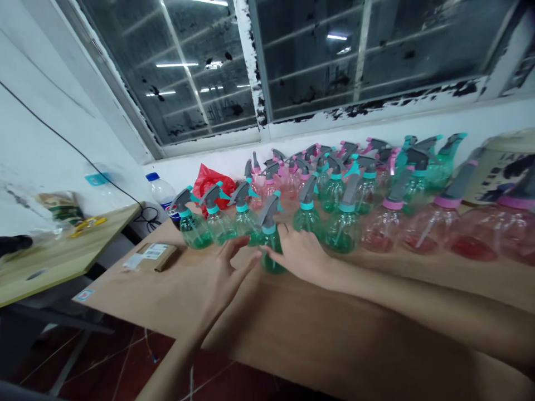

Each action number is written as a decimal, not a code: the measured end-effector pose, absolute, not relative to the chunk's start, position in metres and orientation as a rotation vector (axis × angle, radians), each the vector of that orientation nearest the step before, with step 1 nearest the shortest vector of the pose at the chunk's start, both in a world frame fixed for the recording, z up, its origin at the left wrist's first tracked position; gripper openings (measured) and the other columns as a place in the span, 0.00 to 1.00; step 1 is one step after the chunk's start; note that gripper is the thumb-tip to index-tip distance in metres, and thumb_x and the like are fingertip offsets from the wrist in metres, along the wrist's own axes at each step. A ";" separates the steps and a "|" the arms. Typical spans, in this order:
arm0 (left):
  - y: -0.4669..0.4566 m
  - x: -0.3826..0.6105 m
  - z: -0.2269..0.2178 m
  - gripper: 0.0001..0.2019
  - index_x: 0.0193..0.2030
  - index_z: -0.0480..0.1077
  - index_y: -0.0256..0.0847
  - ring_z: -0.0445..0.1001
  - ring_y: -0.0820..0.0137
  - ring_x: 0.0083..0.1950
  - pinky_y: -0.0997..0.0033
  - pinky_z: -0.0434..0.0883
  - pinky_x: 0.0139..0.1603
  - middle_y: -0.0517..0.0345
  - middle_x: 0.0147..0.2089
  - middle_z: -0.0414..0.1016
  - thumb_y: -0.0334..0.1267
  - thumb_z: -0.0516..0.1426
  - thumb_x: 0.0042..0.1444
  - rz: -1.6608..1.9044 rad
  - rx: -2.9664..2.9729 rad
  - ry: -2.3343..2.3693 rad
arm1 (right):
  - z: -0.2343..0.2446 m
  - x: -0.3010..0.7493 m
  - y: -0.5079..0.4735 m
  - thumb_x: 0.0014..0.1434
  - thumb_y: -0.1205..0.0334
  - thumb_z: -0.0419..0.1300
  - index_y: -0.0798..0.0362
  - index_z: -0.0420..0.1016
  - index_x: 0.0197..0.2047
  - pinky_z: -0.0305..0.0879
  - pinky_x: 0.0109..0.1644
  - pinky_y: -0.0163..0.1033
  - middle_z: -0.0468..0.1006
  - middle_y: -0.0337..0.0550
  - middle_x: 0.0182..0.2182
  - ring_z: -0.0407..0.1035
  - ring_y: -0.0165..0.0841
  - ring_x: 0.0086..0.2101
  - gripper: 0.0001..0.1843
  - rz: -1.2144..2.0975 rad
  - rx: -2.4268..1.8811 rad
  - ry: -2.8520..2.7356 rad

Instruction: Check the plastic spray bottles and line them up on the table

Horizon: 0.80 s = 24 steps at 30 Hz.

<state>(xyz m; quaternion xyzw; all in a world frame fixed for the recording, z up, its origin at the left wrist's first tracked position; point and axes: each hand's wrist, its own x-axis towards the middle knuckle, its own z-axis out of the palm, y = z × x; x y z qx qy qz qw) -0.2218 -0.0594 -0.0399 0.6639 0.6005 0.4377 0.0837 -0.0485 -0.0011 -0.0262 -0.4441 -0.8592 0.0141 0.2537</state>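
A green spray bottle [271, 238] with a grey trigger and teal collar stands near the front of a brown table [334, 334]. My right hand [301, 253] rests against its right side, fingers curved round it. My left hand [228, 275] reaches in from the left with fingers stretched out, fingertips just touching the bottle's base. Behind it runs a row of similar green spray bottles [217, 223].
Several pink spray bottles [418, 223] and more green ones crowd the table's back and right. A red bag [208, 181], a plastic drink bottle [163, 195] and a small cardboard box [156, 256] lie at left. A second table [50, 262] stands farther left.
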 end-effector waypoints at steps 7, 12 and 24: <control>-0.069 -0.164 -0.017 0.22 0.49 0.67 0.43 0.75 0.58 0.45 0.59 0.74 0.42 0.51 0.45 0.77 0.46 0.62 0.48 1.114 1.989 1.522 | -0.040 -0.007 -0.053 0.53 0.49 0.53 0.58 0.69 0.46 0.53 0.23 0.37 0.75 0.51 0.39 0.71 0.37 0.26 0.24 0.038 -1.017 -2.330; -0.073 -0.111 -0.010 0.20 0.52 0.66 0.42 0.73 0.59 0.50 0.59 0.74 0.47 0.50 0.49 0.74 0.42 0.59 0.51 1.160 1.878 1.298 | -0.049 0.032 -0.072 0.52 0.43 0.53 0.57 0.71 0.42 0.53 0.21 0.37 0.76 0.49 0.32 0.71 0.37 0.24 0.26 -0.034 -0.994 -2.261; -0.038 -0.018 -0.030 0.14 0.47 0.69 0.46 0.76 0.64 0.44 0.61 0.73 0.50 0.57 0.44 0.76 0.33 0.54 0.53 1.163 1.968 1.104 | -0.062 0.132 -0.057 0.56 0.41 0.54 0.58 0.67 0.50 0.69 0.41 0.48 0.74 0.53 0.40 0.69 0.43 0.41 0.30 0.099 -0.992 -2.198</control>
